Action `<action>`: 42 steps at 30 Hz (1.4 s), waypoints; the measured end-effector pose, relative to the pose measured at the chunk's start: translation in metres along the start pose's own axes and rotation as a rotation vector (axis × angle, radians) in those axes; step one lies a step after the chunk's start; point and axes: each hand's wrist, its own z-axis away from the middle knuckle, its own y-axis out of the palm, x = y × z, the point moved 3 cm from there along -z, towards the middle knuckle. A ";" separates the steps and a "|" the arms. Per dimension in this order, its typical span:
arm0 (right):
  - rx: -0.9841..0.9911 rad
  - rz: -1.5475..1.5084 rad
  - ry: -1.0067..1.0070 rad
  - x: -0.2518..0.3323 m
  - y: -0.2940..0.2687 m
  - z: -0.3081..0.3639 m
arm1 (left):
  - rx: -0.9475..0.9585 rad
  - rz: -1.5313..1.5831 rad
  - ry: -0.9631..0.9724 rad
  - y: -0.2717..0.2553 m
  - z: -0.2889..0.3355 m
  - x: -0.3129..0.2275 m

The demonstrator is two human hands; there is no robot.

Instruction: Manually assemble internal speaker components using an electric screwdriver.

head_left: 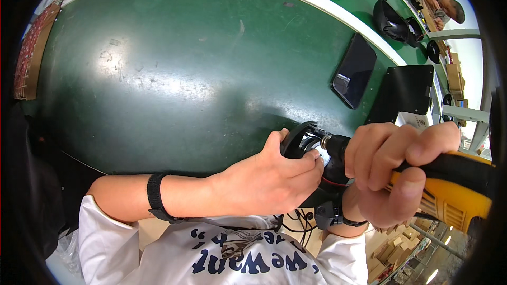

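Observation:
My left hand [274,182] is closed around a round black part [293,141] with a pale, shiny inside, held just over the near edge of the green table. The thumb and fingers press on its rim. A yellow and black power screwdriver [446,192] is in my right hand [396,166], whose fingers wrap around it at the right. The tool's black nose and metal tip [325,141] point left, at the part in my left hand. Whether the tip sits on a screw cannot be seen.
A dark phone [355,71] lies on the green table [158,63], right of centre. Beyond it stand a black panel [404,92] and a white box [414,120]. Black shells [393,24] rest on another green surface, where a person [438,0] works. Cardboard [37,58] edges the left.

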 end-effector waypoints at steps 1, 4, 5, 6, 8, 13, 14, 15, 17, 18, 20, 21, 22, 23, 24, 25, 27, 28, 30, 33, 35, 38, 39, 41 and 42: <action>-0.002 0.006 0.010 0.001 0.000 -0.001 | -0.011 -0.005 -0.004 -0.001 0.000 0.000; -0.075 -0.022 -0.013 0.003 0.005 0.003 | 0.009 -0.016 0.024 0.000 -0.004 0.000; -0.086 -0.027 -0.026 0.004 0.003 0.004 | 0.010 -0.018 0.042 0.001 -0.004 -0.001; -0.077 -0.028 -0.035 0.004 0.000 0.007 | 0.019 -0.024 0.048 0.003 -0.004 -0.002; -0.060 -0.099 -0.099 0.016 -0.018 0.008 | 0.017 -0.022 0.100 0.000 -0.007 -0.004; -0.400 -0.051 -0.360 0.077 -0.109 0.047 | 0.114 0.013 0.009 0.001 -0.006 -0.004; -0.482 0.065 -0.362 0.085 -0.127 0.056 | 0.106 0.028 0.046 0.002 -0.008 -0.006; -0.558 0.174 -0.359 0.087 -0.143 0.061 | 0.087 0.030 0.034 0.003 -0.009 -0.005; -0.541 0.203 -0.372 0.069 -0.166 0.060 | 0.079 0.023 0.011 0.008 -0.009 -0.001; -0.570 0.202 -0.359 0.065 -0.171 0.059 | 0.048 0.027 0.005 0.010 -0.010 0.000; -0.613 0.206 -0.321 0.060 -0.178 0.055 | 0.041 0.021 -0.011 0.011 -0.013 0.001; -0.627 0.210 -0.297 0.058 -0.182 0.054 | 0.039 0.027 -0.008 0.012 -0.014 0.000; -0.642 0.227 -0.275 0.056 -0.184 0.053 | 0.015 0.047 -0.024 0.013 -0.015 0.000; -0.643 0.227 -0.272 0.054 -0.183 0.052 | -0.006 0.062 -0.043 0.013 -0.015 0.001; -0.670 0.229 -0.258 0.051 -0.182 0.053 | 0.000 0.048 -0.039 0.012 -0.015 0.002; -0.698 0.230 -0.243 0.050 -0.183 0.054 | 0.003 0.049 -0.041 0.013 -0.016 0.003; -0.666 0.220 -0.228 0.050 -0.181 0.054 | -0.013 0.079 -0.070 0.014 -0.015 0.005; -0.650 0.212 -0.207 0.049 -0.180 0.053 | -0.007 0.079 -0.075 0.015 -0.014 0.005; -0.603 0.174 -0.171 0.048 -0.178 0.054 | -0.004 0.079 -0.081 0.014 -0.014 0.005; -0.505 0.066 -0.217 0.048 -0.173 0.060 | 0.033 0.062 -0.057 0.010 -0.015 0.005; -0.241 0.007 -0.250 0.069 -0.169 0.065 | 0.012 0.045 -0.036 0.012 -0.019 0.002; -0.204 -0.078 -0.274 0.087 -0.136 0.063 | -0.013 0.044 -0.035 0.012 -0.021 0.002; -0.216 -0.120 -0.256 0.094 -0.125 0.062 | -0.005 0.037 -0.048 0.013 -0.020 0.003; -0.238 -0.110 -0.228 0.085 -0.101 0.061 | -0.030 0.037 -0.055 0.015 -0.016 0.004; -0.262 -0.091 -0.204 0.078 -0.090 0.060 | -0.032 0.031 -0.060 0.015 -0.015 0.004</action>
